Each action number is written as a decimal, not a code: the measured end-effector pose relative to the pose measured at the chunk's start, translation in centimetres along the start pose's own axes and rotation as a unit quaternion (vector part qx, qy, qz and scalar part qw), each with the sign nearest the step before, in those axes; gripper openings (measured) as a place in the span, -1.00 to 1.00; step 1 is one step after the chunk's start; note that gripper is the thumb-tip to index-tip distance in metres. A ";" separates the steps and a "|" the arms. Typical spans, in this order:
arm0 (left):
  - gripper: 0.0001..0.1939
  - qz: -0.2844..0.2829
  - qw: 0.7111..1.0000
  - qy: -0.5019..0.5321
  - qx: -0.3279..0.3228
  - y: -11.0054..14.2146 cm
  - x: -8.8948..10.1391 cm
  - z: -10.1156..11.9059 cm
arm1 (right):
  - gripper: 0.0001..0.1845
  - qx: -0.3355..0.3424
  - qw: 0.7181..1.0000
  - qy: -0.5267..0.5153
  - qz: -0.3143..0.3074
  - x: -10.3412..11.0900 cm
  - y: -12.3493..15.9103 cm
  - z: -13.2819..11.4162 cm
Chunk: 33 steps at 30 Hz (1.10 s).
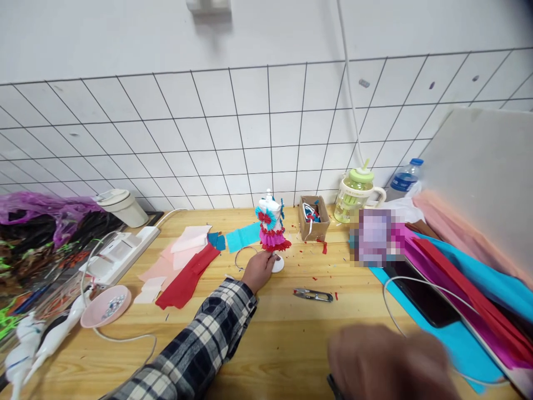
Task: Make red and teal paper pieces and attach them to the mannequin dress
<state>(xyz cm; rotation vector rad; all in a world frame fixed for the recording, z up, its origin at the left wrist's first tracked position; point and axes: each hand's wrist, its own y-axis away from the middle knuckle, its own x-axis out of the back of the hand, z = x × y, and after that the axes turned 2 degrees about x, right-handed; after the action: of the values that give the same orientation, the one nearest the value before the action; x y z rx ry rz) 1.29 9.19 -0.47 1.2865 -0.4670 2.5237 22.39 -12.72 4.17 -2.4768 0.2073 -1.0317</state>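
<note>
My left hand [259, 271], in a plaid sleeve, is closed around the stand of a miniature dress form [272, 222], just above its round white base. The form stands upright, dressed in a white bodice, a blue and red paper rosette and pink and red ruffles. My right hand [387, 361] is raised close to the camera at the lower right, smeared by motion; its fingers cannot be made out. A dark object beside it is too blurred to name. Thread snips [313, 295] lie on the table between the hands, among red scraps.
Red paper [189, 278] and a blue sheet [242, 238] lie left of the form. A small cardboard box [314, 228] and a green-lidded cup [353, 197] stand behind. A phone [428, 297] rests on colored sheets at right. A pink bowl [94, 318] and power strip [125, 261] are left.
</note>
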 end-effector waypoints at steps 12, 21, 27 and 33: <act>-0.65 0.006 1.000 -0.006 0.009 -1.0 -0.5 -0.2 | -0.76 -0.044 0.982 0.163 -0.087 -3.8 -3.5 7.6; -0.73 0.044 0.999 0.004 0.003 -1.2 -0.8 0.1 | -0.82 -0.064 0.984 0.142 -0.090 -4.0 -4.4 8.0; -0.65 0.117 0.993 0.017 0.029 0.0 1.7 -1.1 | -0.78 -0.110 0.979 0.167 -0.037 -3.8 -3.9 9.5; -0.64 0.148 0.985 -0.012 0.087 4.4 7.4 -6.4 | -0.81 -0.102 0.981 0.163 -0.037 -3.9 -3.8 9.9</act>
<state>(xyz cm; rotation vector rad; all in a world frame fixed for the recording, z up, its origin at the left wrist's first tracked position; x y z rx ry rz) -9.23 8.40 1.35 1.4006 -0.4827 2.8530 26.45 -4.78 -2.76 -2.4942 0.3398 -1.5161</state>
